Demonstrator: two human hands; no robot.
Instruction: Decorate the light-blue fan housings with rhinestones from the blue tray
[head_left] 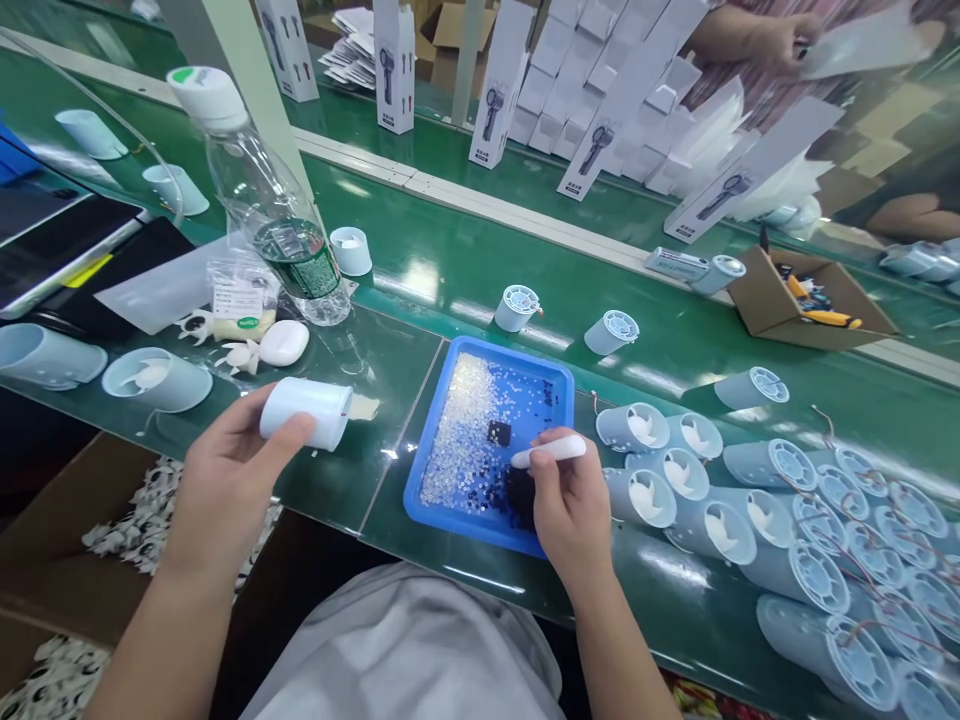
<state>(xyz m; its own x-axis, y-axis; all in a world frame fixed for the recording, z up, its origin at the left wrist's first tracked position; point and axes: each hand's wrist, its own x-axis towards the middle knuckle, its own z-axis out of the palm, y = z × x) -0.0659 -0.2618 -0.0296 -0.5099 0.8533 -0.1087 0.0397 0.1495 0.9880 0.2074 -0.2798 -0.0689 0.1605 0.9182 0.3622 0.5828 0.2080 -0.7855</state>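
Green bench runs across the whole view, with a pale strip along its middle. Far side: white cartons stacked and several tall printed boxes standing upright; another person's hand at top right holds a flat white sheet. Right of the bench: a brown cardboard box with small tools inside, and nearer, a large heap of pale blue cylinders lying on their sides, some showing white fan blades, some showing grilles and thin wires. Left of centre: a clear plastic bottle with white cap and green label, standing near the front edge. Just beside it, a small bag, a white oval case and loose white fan blades. More pale blue cylinders lie at far left. Centre front: blue tray, shallow, holding a spread of tiny clear and dark bits. Left hand is curled around one pale blue cylinder, held on its side above the bench, left of the tray, thumb across its near end. Right hand is closed in a pinch on a thin white stick, held over the near right part of the tray above the dark bits.
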